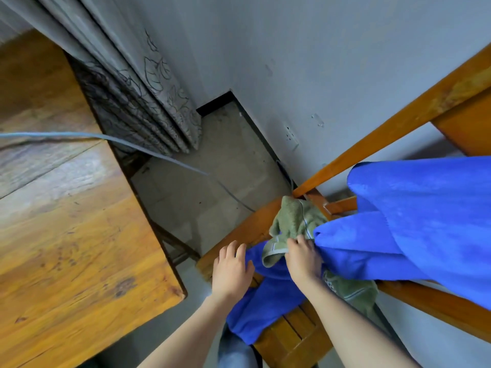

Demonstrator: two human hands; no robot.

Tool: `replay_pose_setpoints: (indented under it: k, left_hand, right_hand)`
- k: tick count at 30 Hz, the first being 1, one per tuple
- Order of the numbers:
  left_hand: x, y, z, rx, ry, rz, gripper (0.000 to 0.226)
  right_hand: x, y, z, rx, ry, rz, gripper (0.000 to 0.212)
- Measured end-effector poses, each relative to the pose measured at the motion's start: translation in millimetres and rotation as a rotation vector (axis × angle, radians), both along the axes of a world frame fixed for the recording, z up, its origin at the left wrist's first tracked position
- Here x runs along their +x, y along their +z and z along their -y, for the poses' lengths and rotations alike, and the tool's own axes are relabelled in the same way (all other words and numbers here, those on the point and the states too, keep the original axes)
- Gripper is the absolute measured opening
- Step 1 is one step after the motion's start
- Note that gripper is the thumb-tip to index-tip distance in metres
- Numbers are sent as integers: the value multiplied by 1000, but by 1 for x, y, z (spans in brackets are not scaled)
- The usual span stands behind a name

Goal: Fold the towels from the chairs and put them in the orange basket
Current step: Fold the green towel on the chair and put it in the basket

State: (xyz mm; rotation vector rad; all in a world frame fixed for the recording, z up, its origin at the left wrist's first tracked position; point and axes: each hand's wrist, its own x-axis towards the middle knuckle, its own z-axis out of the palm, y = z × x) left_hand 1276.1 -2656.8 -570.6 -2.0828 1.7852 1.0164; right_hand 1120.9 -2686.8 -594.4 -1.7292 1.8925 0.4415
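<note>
A large blue towel hangs over the back of a wooden chair and spills down onto its seat. A smaller green towel lies crumpled on the seat, partly under the blue one. My right hand grips the green towel where it meets the blue towel's fold. My left hand hovers with relaxed fingers beside the blue towel's lower part, at the seat's near edge, holding nothing. The orange basket is out of view.
A wooden table fills the left side, its corner close to my left arm. A grey cable runs from the table down to the floor. A patterned curtain hangs by the grey wall, which has a socket.
</note>
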Motion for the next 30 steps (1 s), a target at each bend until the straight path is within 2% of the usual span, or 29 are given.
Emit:
replay_pose_setpoints:
  k: [3,5,8,10,12,15,22,26,30]
  left_hand:
    - [-2,11,4,17,88,-139,54]
    - [-7,24,8,43,183,-331,56]
    - [-15,58,17,-23,373,-659,35]
    - [-18,83,26,-98,497,-786,20]
    - [-17,111,34,-168,560,-841,9]
    - [-17,147,43,-225,567,-861,16]
    - [-14,222,38,-374,456,-915,18]
    - [-15,254,28,-397,318,-983,17]
    - [-17,279,16,-425,287,-1053,20]
  right_hand:
    - [3,31,-2,-60,-115,128,26]
    - [2,55,1,-104,-232,227,29]
    - [-2,94,5,-194,-369,395,29]
    - [-3,117,5,-241,-381,465,24]
    - [-3,144,3,-259,-371,504,20]
    - [-2,177,1,-298,-357,531,15]
    - [-5,256,-11,-423,-350,607,14]
    - [-11,286,-32,-471,-385,643,16]
    - [-15,308,-47,-480,-374,688,16]
